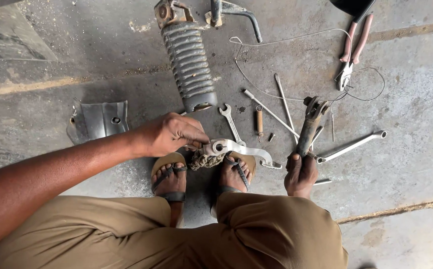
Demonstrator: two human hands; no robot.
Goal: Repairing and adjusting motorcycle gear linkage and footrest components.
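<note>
Hands (171,133) (301,174) grip curved silvery lever (236,148), perhaps rusty bracket (310,124).

Bare left forearm (52,174), no sleeve. Khaki-brown trousers (256,234) at 6 o'clock. Tan sandals (169,174) with dark, worn straps; toes exposed.

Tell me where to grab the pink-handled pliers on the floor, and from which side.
Take the pliers by the two pink handles, coming from above. The handles lie flat, slightly spread and clear of other tools, while thin wire loops around the jaw end.
</note>
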